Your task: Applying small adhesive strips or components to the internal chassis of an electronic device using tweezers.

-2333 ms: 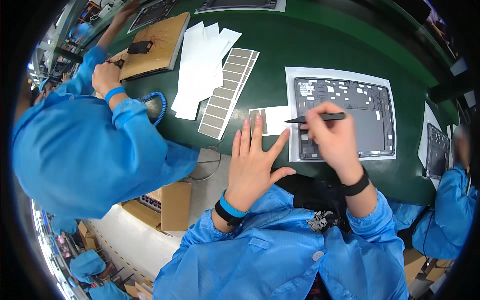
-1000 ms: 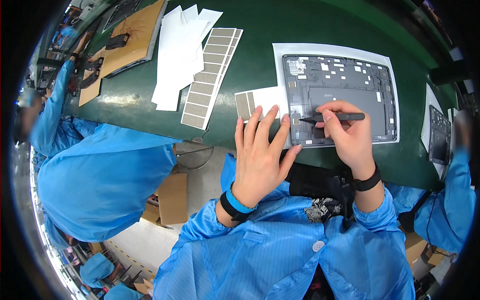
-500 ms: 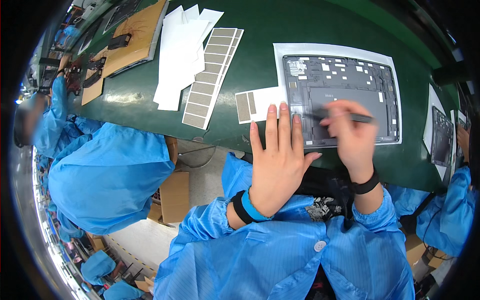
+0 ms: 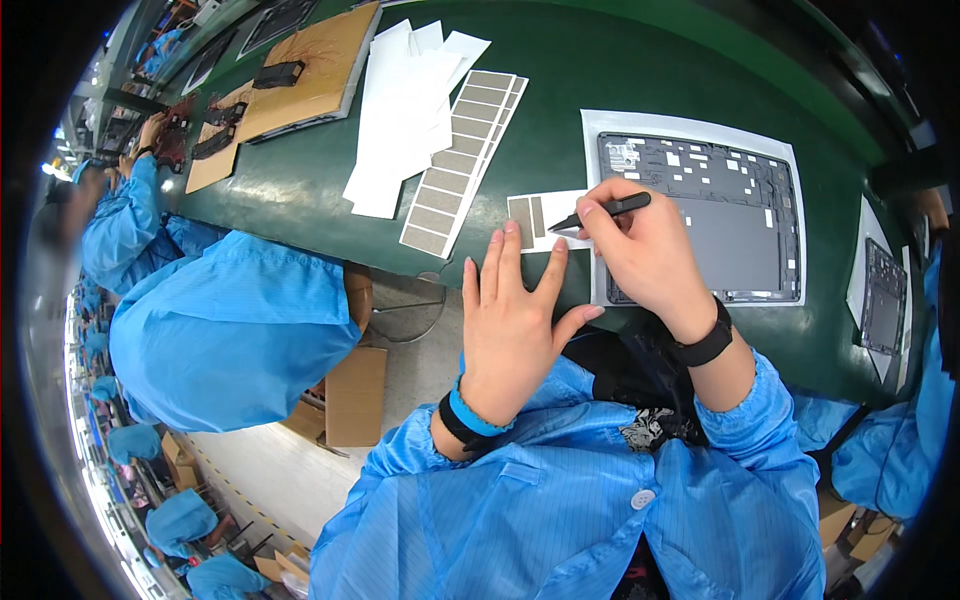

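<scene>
My left hand (image 4: 515,320) lies flat on the green table (image 4: 560,90), fingers spread, its fingertips on the lower edge of a small white sheet (image 4: 545,215) that carries grey rectangular stickers. My right hand (image 4: 645,250) grips black tweezers (image 4: 600,212) whose tip points left onto that sheet. To the right lies an opened dark device (image 4: 715,215) on a white mat (image 4: 690,130), partly covered by my right hand.
A long sheet of grey stickers (image 4: 462,160) and a pile of white backing papers (image 4: 405,110) lie to the left. A person in a blue coat (image 4: 225,325) sits on my left; brown boards (image 4: 305,70) lie beyond. Another device (image 4: 885,300) sits at the right.
My right hand has moved the tweezers left, off the opened device and onto the small sticker sheet. My left hand shifted slightly left and stays flat at the sheet's edge.
</scene>
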Action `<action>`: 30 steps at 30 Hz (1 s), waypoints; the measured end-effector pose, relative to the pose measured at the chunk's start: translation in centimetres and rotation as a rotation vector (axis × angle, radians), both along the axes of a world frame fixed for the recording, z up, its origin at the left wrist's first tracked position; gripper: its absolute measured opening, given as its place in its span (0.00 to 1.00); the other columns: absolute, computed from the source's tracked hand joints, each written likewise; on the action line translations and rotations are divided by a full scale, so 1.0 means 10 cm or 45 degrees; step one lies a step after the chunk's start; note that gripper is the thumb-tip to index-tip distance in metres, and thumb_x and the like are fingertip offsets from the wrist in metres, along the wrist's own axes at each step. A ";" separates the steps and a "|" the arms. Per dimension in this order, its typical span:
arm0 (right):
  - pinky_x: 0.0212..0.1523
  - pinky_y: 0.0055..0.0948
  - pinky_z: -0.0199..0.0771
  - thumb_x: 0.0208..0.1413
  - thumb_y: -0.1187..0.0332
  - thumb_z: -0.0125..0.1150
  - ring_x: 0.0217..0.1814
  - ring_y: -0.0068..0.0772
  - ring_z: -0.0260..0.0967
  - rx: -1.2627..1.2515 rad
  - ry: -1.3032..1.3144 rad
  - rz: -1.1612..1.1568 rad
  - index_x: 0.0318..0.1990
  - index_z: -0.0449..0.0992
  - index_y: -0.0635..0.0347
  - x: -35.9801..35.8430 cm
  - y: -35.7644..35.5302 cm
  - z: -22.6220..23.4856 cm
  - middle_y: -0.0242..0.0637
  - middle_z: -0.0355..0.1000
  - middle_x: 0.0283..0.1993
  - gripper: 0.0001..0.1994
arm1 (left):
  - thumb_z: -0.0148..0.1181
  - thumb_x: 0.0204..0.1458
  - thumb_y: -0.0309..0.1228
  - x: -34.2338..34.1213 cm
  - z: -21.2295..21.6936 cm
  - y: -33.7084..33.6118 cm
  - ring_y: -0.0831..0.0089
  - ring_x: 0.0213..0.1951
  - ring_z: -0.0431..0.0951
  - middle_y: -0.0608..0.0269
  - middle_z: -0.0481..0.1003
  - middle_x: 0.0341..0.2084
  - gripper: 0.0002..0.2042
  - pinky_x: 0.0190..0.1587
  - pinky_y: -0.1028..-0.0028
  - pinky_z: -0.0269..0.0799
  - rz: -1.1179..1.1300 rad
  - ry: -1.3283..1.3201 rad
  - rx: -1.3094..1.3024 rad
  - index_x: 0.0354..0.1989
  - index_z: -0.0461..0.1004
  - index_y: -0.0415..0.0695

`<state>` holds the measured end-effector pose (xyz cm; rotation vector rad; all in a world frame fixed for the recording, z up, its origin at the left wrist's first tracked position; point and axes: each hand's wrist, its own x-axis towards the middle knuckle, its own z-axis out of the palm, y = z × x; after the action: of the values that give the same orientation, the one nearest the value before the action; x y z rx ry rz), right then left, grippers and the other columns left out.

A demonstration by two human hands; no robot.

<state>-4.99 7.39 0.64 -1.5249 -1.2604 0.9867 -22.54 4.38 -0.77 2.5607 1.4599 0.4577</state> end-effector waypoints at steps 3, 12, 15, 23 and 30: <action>0.24 0.28 0.68 0.59 0.69 0.59 0.21 0.25 0.71 0.066 0.044 0.006 0.35 0.78 0.69 -0.06 0.01 -0.05 0.40 0.75 0.21 0.10 | 0.63 0.51 0.55 0.00 -0.02 0.00 0.43 0.66 0.61 0.37 0.60 0.65 0.33 0.63 0.41 0.59 -0.023 0.055 0.024 0.64 0.71 0.53; 0.27 0.20 0.70 0.65 0.70 0.55 0.24 0.19 0.71 0.243 0.275 -0.415 0.44 0.80 0.67 0.72 -0.40 0.33 0.29 0.70 0.19 0.10 | 0.63 0.51 0.55 0.10 0.01 0.00 0.39 0.66 0.60 0.36 0.61 0.64 0.32 0.63 0.40 0.58 0.002 0.030 0.011 0.62 0.72 0.51; 0.33 0.21 0.75 0.64 0.70 0.56 0.20 0.15 0.63 0.252 0.104 -0.459 0.44 0.79 0.70 1.53 -0.82 0.36 0.27 0.67 0.18 0.11 | 0.65 0.52 0.51 0.30 0.20 -0.02 0.35 0.65 0.60 0.35 0.63 0.62 0.31 0.63 0.41 0.58 0.004 -0.008 0.127 0.55 0.73 0.38; 0.28 0.18 0.68 0.62 0.71 0.59 0.28 0.17 0.72 0.088 -0.112 -0.423 0.43 0.80 0.68 2.32 -1.37 0.22 0.29 0.73 0.27 0.09 | 0.66 0.50 0.31 1.73 0.16 -0.37 0.47 0.63 0.66 0.42 0.67 0.57 0.24 0.65 0.55 0.63 -0.679 -0.415 -0.048 0.55 0.69 0.35; 0.31 0.18 0.71 0.62 0.71 0.59 0.30 0.19 0.73 0.028 -0.115 -0.318 0.41 0.79 0.68 2.40 -1.31 0.17 0.31 0.75 0.30 0.08 | 0.66 0.50 0.31 2.08 -0.02 -0.46 0.47 0.63 0.66 0.40 0.65 0.60 0.27 0.65 0.57 0.64 -0.685 -0.361 -0.076 0.58 0.67 0.31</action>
<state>19.05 -5.68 2.31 -1.6785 -1.1054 0.7469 -1.70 -0.26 -0.97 2.5634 0.6451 0.6401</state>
